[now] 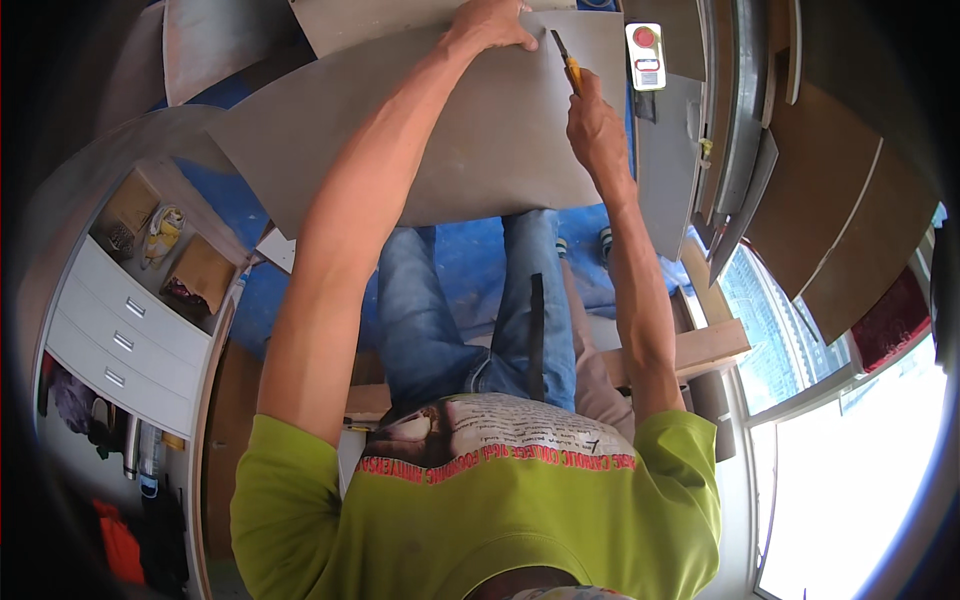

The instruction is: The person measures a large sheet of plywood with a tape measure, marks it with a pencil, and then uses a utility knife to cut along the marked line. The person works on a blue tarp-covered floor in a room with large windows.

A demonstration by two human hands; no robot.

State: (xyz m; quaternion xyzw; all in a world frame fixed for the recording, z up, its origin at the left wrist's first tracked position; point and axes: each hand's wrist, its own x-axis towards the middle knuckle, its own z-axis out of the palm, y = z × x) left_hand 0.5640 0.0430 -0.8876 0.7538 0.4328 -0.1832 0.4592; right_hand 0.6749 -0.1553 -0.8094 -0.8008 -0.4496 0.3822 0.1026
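A large grey-brown sheet (450, 140) spreads before me, its near edge over my knees. My left hand (492, 22) rests at its far edge, thumb and forefinger spread apart; the other fingers are partly hidden. In my right hand (597, 125) is a yellow utility knife (572, 72), gripped in closed fingers. The knife's dark blade is out and points away from me, over the right part of the sheet. From this view I cannot tell whether the blade touches the surface.
A white box with a red round part (646, 56) lies right of the sheet. Brown panels (840, 200) lean farther right, near a bright window. A white drawer cabinet (125, 340) stands at left. Blue covering (465, 260) lies below, with a wooden beam (700, 350) and another person's leg (590, 340).
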